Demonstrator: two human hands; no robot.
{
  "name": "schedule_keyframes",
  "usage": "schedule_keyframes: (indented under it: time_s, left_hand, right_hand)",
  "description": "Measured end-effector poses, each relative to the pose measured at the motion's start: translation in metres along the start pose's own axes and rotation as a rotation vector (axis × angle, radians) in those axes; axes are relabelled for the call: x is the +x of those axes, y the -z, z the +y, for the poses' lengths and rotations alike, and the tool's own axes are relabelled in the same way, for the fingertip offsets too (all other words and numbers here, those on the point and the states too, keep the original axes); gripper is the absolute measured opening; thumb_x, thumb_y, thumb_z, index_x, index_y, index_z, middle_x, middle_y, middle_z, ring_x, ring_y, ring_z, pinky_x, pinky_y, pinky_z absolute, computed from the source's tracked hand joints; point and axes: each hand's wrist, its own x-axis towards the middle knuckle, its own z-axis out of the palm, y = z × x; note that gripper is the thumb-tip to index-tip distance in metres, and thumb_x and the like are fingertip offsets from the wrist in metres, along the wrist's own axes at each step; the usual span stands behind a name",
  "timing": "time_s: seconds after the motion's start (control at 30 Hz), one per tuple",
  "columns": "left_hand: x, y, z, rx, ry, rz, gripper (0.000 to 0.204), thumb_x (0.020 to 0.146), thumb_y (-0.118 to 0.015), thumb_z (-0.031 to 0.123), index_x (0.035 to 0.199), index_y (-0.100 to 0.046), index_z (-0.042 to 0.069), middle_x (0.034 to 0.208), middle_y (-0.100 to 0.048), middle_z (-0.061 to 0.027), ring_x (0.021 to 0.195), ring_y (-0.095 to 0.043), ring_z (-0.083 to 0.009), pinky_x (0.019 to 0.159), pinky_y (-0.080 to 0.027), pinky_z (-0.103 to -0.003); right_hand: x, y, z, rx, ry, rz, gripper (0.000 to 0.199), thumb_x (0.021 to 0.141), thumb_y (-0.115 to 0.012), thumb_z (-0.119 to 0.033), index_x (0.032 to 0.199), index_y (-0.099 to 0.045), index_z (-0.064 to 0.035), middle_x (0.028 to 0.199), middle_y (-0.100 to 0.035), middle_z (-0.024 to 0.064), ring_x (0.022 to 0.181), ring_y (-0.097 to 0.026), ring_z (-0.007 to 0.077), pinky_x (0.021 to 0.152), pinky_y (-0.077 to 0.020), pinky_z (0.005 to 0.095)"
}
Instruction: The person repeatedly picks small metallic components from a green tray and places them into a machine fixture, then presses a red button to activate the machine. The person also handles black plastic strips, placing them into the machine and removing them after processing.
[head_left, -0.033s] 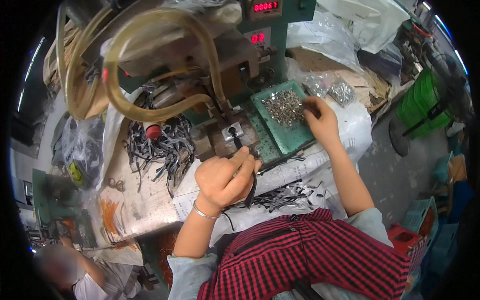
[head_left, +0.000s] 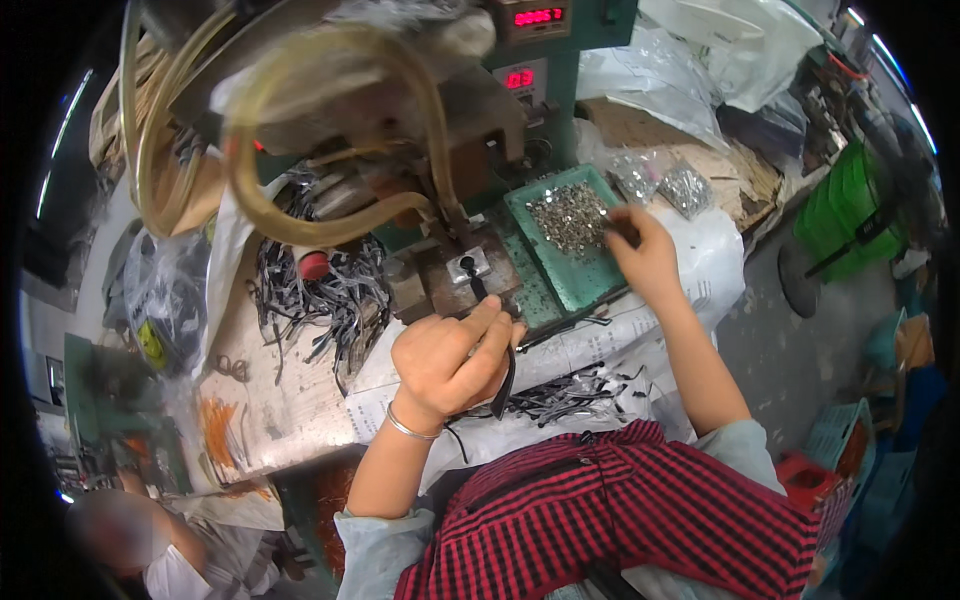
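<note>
My left hand (head_left: pixel 448 362) is closed on a black strap (head_left: pixel 507 380), its fingers pinched together. One end of the strap reaches a small metal die (head_left: pixel 468 266) under the head of a green press (head_left: pixel 555 85); the other hangs below my fingers. Over the right edge of a green tray (head_left: pixel 590 288), my right hand (head_left: pixel 645 250) has its fingers curled in at a heap of small shiny metal pieces (head_left: pixel 565 215). Whatever its fingertips hold is too small to make out.
Black strips (head_left: pixel 320 300) lie heaped left of the press beside a red button (head_left: pixel 313 265). More strips (head_left: pixel 560 393) rest on white sheeting by my apron. A clear hose (head_left: pixel 240 170) loops overhead. Bagged metal pieces (head_left: pixel 685 188) sit behind the tray. Another person (head_left: pixel 190 540) is at lower left.
My right hand's fingers have curled in a little at the metal pieces. The hose has shifted slightly and looks blurred. My left hand stays on the strap, almost in place.
</note>
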Motion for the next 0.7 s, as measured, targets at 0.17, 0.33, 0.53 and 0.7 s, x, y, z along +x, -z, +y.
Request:
schedule_keyframes:
  time_s: [0.17,0.33,0.53,0.7]
  left_hand:
    - [-0.006,-0.004,0.002,-0.017,0.051,0.013,0.026,0.076,-0.086,0.005,0.098,-0.074,0.007,0.099,-0.077,-0.0124,0.061,-0.065,-0.0182,0.051,-0.049,-0.029]
    - [-0.017,0.008,0.025,-0.079,0.293,0.006,0.031,0.076,-0.084,0.006,0.106,-0.075,0.007,0.113,-0.077,-0.0138,0.072,-0.07,-0.0185,0.058,-0.052,-0.028]
    - [-0.076,0.074,0.023,0.487,0.451,-0.198,0.022,0.086,-0.074,0.009,0.109,-0.076,0.007,0.106,-0.077,-0.0121,0.073,-0.069,-0.0244,0.064,-0.055,-0.034]
    - [-0.104,0.142,-0.101,0.551,0.752,0.0,0.018,0.088,-0.072,0.0,0.104,-0.077,0.007,0.102,-0.073,-0.0139,0.093,-0.068,-0.0308,0.084,-0.054,-0.039]
  right_hand:
    - [-0.024,-0.009,-0.005,-0.398,0.165,-0.091,0.015,0.077,-0.078,-0.013,0.087,-0.071,-0.0052,0.086,-0.062,0.0109,0.094,-0.062,0.034,0.085,-0.0489,0.0456]
    - [-0.022,-0.03,0.001,-0.652,0.18,-0.009,0.01,0.08,-0.076,-0.013,0.083,-0.07,-0.0067,0.092,-0.065,0.0134,0.097,-0.062,0.0366,0.087,-0.0492,0.047]
    - [-0.024,-0.033,0.004,-0.649,0.254,0.089,0.014,0.079,-0.077,-0.013,0.09,-0.07,-0.0069,0.093,-0.065,0.013,0.095,-0.063,0.0368,0.085,-0.0499,0.0486]
    - [-0.02,-0.028,-0.004,-0.608,0.208,0.089,0.01,0.082,-0.074,-0.012,0.087,-0.069,-0.0057,0.091,-0.069,0.0128,0.09,-0.066,0.0364,0.084,-0.0517,0.0464]
